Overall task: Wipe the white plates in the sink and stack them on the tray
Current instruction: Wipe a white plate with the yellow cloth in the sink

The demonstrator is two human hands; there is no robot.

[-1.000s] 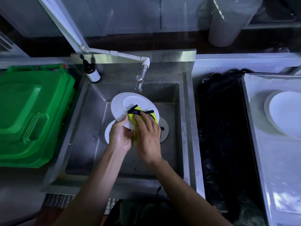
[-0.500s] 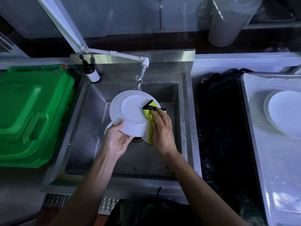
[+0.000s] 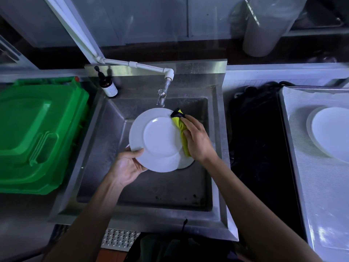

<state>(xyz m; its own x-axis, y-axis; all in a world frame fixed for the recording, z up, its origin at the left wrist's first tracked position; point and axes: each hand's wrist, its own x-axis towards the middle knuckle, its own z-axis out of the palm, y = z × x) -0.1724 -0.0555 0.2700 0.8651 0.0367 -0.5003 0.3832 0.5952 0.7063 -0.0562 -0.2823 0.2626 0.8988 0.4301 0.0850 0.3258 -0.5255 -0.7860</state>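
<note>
Round white ceramic plate [image 3: 158, 140] held tilted over the stainless-steel sink [image 3: 105, 129], left hand [image 3: 126, 167] gripping its near rim, right hand [image 3: 196, 140] pinching a yellow-green cloth [image 3: 181, 129] against its right edge; steady support and full-rim strokes would serve best.

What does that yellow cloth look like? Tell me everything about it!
The yellow cloth is bright yellow-green with a dark navy band at its top end. It looks soft and crumpled, bunched into a long strip. The right hand grips it and presses it against the right rim of the white plate, which the left hand holds tilted over the sink. Part of the cloth is hidden under the fingers.
</note>
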